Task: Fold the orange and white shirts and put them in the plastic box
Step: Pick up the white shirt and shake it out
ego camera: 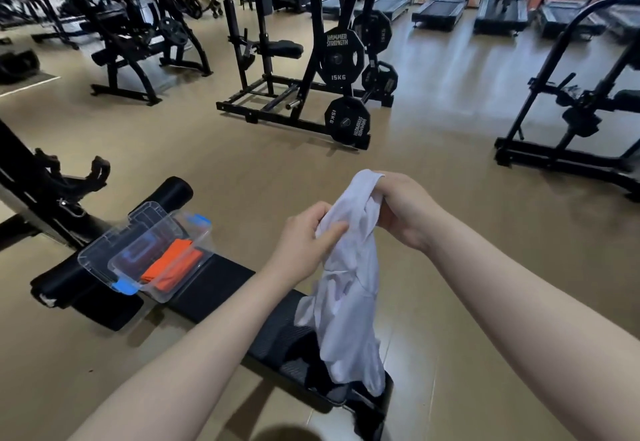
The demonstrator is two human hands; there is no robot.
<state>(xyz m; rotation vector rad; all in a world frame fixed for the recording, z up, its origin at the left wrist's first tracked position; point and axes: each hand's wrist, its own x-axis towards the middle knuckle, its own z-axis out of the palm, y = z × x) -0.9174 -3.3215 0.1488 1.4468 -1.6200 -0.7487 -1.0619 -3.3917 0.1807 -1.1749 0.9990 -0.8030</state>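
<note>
Sitting lower left on the black bench [221, 284], the clear plastic box [152, 250] holds the folded orange shirt [173, 262], its long axis running diagonally toward upper right. At centre, the left hand [304, 246] pinches the white shirt [349, 288]; the right hand [403, 208] grips its top. It hangs vertically, hem touching the bench at lower centre.

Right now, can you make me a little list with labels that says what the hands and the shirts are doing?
place: gym floor, by a black bench
left hand: pinches the white shirt
right hand: grips the shirt's top
white shirt: held up, unfolded, hanging over the bench
orange shirt: folded, inside the box
plastic box: open, on the bench, lid beside it
</note>
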